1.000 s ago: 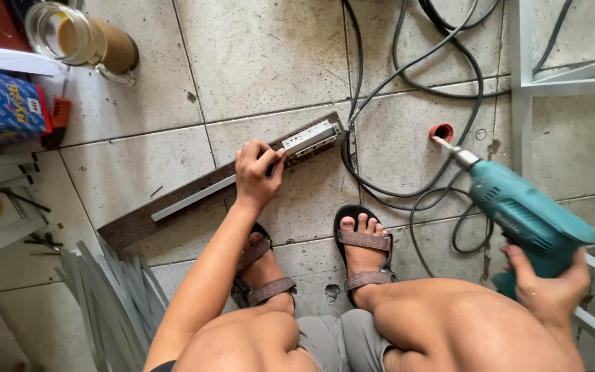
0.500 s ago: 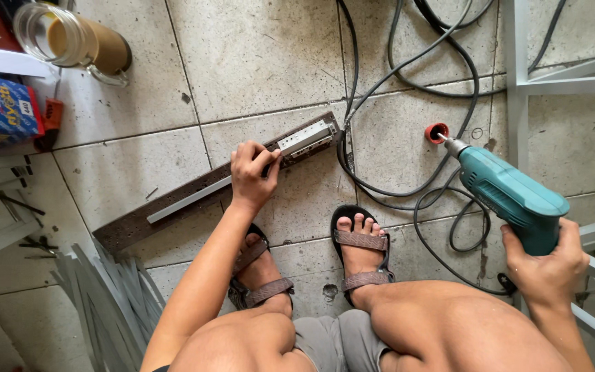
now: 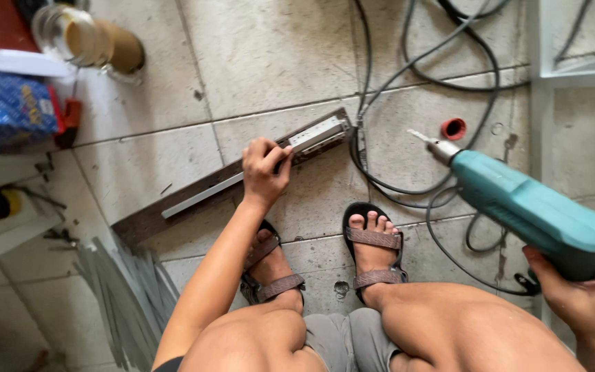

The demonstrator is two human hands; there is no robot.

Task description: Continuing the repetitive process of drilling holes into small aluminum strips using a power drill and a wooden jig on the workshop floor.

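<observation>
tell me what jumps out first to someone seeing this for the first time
The teal power drill stands out most, gripped by the right hand at the right edge, its bit aimed up and left above the tiled floor. Near the middle, the left hand presses on a long dark metal rail lying slantwise on the tiles. Grey cables loop just beyond the two sandalled feet.

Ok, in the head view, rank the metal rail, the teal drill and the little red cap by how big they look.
1. Metal rail: longest, lying across the floor tiles.
2. Teal drill: bulky, but held closer to the camera than the rail, so its look is inflated.
3. Red cap: clearly smallest.
</observation>
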